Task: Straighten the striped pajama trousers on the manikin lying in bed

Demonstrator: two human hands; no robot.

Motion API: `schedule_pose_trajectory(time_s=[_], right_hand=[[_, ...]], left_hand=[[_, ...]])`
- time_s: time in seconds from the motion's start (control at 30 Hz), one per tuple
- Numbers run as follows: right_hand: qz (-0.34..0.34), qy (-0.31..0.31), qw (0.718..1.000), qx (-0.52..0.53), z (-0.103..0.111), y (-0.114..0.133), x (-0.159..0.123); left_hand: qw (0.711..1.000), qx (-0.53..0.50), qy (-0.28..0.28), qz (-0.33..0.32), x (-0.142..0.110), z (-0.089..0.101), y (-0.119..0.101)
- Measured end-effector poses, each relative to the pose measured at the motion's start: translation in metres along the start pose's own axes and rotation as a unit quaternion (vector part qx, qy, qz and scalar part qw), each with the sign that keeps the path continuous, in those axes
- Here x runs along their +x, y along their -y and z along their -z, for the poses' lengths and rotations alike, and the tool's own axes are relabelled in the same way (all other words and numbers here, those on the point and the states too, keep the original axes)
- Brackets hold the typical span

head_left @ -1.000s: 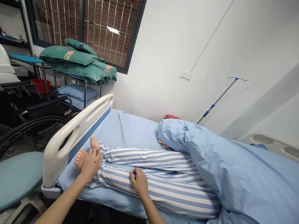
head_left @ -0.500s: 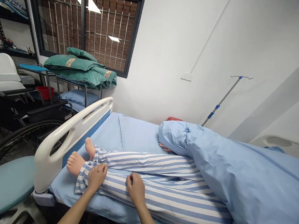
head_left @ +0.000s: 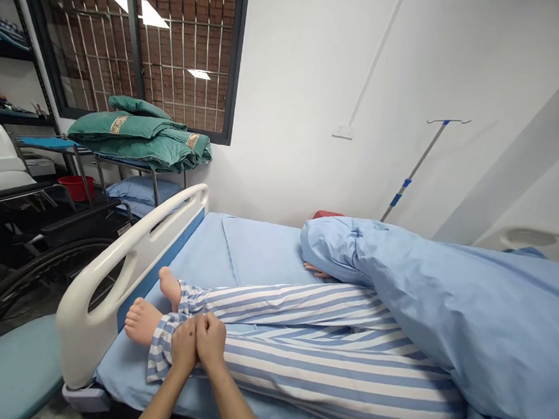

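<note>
Left hand: the left hand (head_left: 184,346) is closed, its fingers curled down onto the cloth and pinching a fold of it. How tight the hold is cannot be told.

Right hand: the right hand (head_left: 210,342) is closed the same way on the same fold, touching the left hand.

Held thing: the blue-and-white striped trouser leg (head_left: 325,372) lies along the bed, gripped just above its cuff.

Feet: a bare foot (head_left: 142,321) sticks out of that cuff, and a second bare foot (head_left: 169,288) stands up just beyond it.

Surface: the light blue bed sheet (head_left: 195,248) runs under the legs, up to a white curved plastic footboard (head_left: 90,324). A bulky light blue quilt (head_left: 411,308) covers the rest of the figure.

Room: a white wall (head_left: 308,77) holds a barred dark-framed window (head_left: 132,46) and a thin metal drip pole (head_left: 413,171). Folded green bedding (head_left: 132,132) sits on a metal rack (head_left: 124,168) above a blue pillow (head_left: 142,190). A black wheelchair wheel (head_left: 39,282) and a round teal padded seat (head_left: 4,375) stand beside the footboard.
</note>
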State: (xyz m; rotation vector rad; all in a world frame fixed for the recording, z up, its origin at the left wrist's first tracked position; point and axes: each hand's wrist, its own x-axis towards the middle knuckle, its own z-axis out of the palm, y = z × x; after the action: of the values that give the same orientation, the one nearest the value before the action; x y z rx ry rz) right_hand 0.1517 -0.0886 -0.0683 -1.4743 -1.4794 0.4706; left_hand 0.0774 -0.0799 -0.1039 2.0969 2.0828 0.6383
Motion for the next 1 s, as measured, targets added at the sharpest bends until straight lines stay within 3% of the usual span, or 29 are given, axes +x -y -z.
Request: schedule_pose_trajectory(time_s=[0.1, 0.37, 0.57, 0.7, 0.87, 1.0], right_hand=[[-0.018, -0.015, 1.0, -0.009, -0.009, -0.008, -0.003], [-0.033, -0.018, 0.999, -0.013, -0.008, -0.012, 0.003], [-0.032, -0.021, 0.999, 0.031, -0.007, -0.013, 0.006], [-0.03, -0.018, 0.996, 0.083, -0.005, -0.014, 0.007], [-0.042, -0.03, 0.994, 0.097, -0.007, -0.017, 0.007], [-0.054, -0.03, 0.995, 0.082, -0.009, -0.016, 0.009]], left_hand=[[1.0, -0.003, 0.0, -0.013, 0.0, 0.0, 0.0], [0.998, -0.048, 0.04, -0.017, 0.006, 0.003, 0.004], [0.962, -0.265, -0.047, 0.039, 0.024, 0.027, -0.006], [0.928, -0.362, -0.078, 0.044, 0.023, 0.021, -0.014], [0.968, -0.235, -0.064, 0.058, 0.012, -0.007, -0.007], [0.99, -0.123, -0.045, 0.06, 0.012, -0.011, -0.004]])
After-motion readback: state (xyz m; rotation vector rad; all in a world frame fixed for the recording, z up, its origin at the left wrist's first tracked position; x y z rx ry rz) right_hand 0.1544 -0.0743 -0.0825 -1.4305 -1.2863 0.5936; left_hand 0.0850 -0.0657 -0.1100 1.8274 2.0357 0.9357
